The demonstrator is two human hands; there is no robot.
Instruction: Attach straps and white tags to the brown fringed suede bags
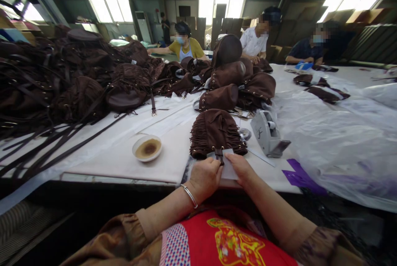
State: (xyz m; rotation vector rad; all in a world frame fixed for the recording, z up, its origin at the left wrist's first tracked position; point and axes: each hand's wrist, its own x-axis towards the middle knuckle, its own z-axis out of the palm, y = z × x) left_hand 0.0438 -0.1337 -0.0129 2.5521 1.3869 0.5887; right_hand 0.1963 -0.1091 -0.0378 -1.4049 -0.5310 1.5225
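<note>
A dark brown fringed bag (pixel 214 129) lies on the table in front of me, its metal-eyeleted edge toward me. My left hand (pixel 205 178) is closed at that edge, its fingers pinching the short brown strap (pixel 218 155) that hangs from the bag's middle. Close on the other side, my right hand (pixel 241 169) has thumb and fingers closed on a thin white sheet (pixel 228 171). The sheet lies under the strap, between my hands. Some fingertips are hidden.
A white bowl (pixel 147 148) with brownish contents stands left. Right of the bag are a tape dispenser (pixel 267 134) and a thin flat strip (pixel 261 157). Brown bags pile up left (pixel 83 88) and ahead (pixel 225 96). Clear plastic (pixel 325 146) spreads right. Several people work across the table.
</note>
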